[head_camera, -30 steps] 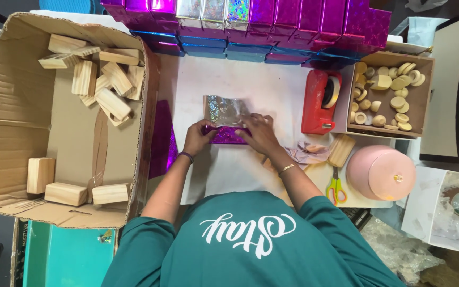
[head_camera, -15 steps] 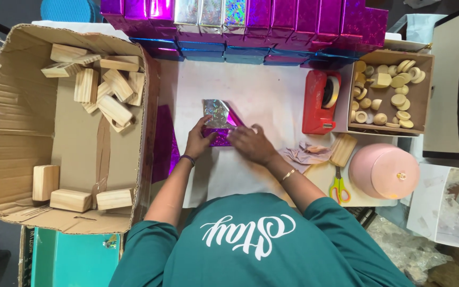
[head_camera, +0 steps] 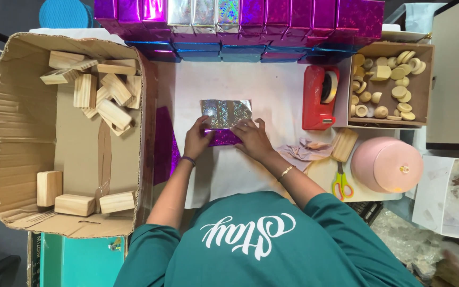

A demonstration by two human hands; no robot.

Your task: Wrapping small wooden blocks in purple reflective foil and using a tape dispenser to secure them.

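A small block half wrapped in shiny paper (head_camera: 225, 121) lies near the middle of the white table top (head_camera: 272, 87), its far part silver and holographic, its near edge magenta. Both hands rest on its near edge. The left hand (head_camera: 197, 139) sits at the block's near-left corner with the fingers curled down onto the paper, pressing it flat; the right hand (head_camera: 253, 139) lies palm-down over the near-right part, fingers spread and pressed on the wrapping. Neither hand lifts the block, and the forearms run from the near side inward, meeting at the block. Bare table stretches on the far side of the block up to a row of wrapped boxes (head_camera: 240, 21) in magenta, silver and blue along the far edge. To the left, just beside the left forearm, stands the wall of a large cardboard box (head_camera: 22, 159) holding plain wooden blocks (head_camera: 99, 90), with a loose magenta sheet (head_camera: 164, 143) between that wall and the hand. To the right, a red tape dispenser (head_camera: 320, 98) stands near the block, and crumpled paper scraps (head_camera: 306, 151) lie just beside the right wrist. Farther right are a smaller box of round wooden pieces (head_camera: 389, 85), a wooden block (head_camera: 345, 144), scissors (head_camera: 341, 183) and a pink domed lid (head_camera: 388, 165).
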